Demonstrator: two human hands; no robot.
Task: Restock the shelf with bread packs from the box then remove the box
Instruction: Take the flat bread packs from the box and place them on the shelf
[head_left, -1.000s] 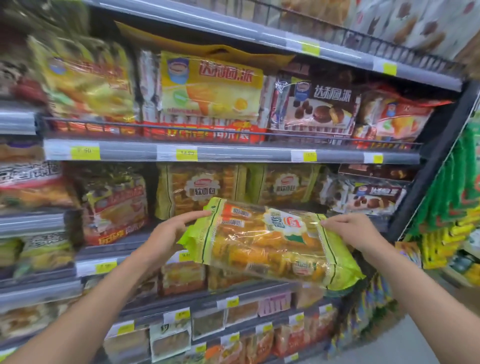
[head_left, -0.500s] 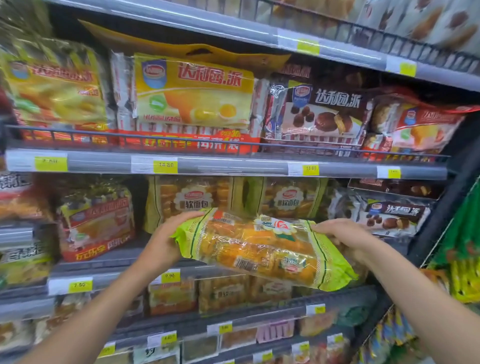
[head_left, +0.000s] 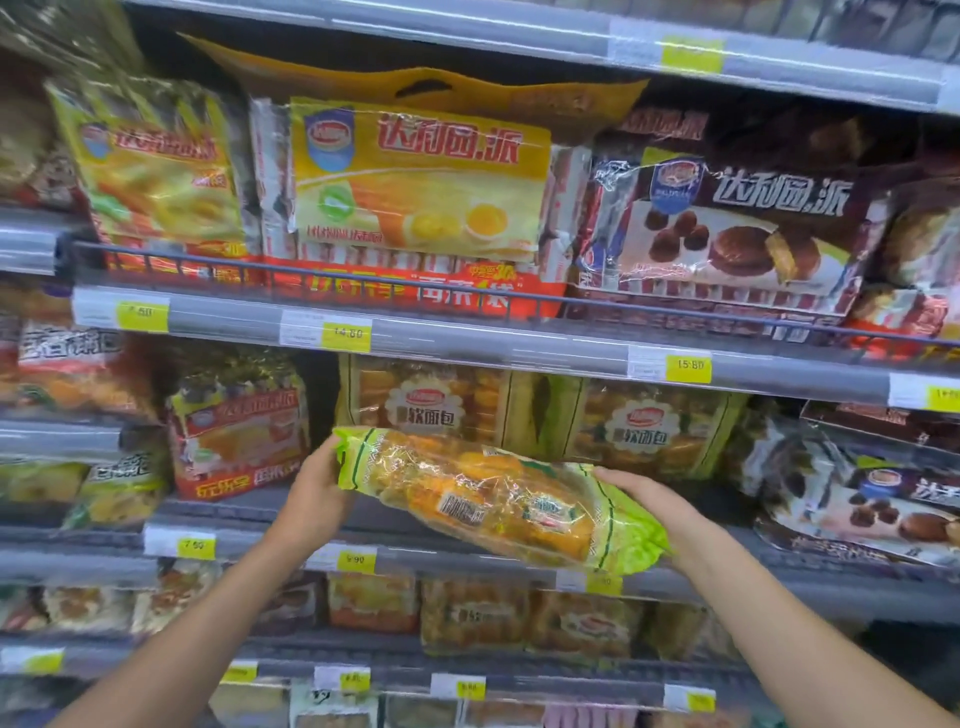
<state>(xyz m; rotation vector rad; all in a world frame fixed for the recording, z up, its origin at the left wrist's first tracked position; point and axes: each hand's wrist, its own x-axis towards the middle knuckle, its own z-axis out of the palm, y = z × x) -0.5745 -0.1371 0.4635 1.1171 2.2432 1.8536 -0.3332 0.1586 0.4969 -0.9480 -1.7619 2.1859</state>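
I hold a long bread pack (head_left: 498, 499) with green ends and orange rolls inside, lying flat and tilted down to the right, in front of the middle shelf (head_left: 467, 553). My left hand (head_left: 317, 493) grips its left end. My right hand (head_left: 644, 493) holds its right end from beside and below. Two similar bread packs (head_left: 426, 400) stand upright on that shelf right behind it. The box is out of view.
The shelf above (head_left: 493, 343) holds yellow and brown pie bags behind a wire rail. A red snack bag (head_left: 239, 431) stands left of the bread packs, a chocolate pie bag (head_left: 872, 499) lies to the right. Lower shelves carry more bread packs.
The pack has moved forward toward the middle shelf and turned flatter, its barcode side now facing me. The view has come closer to the shelf.
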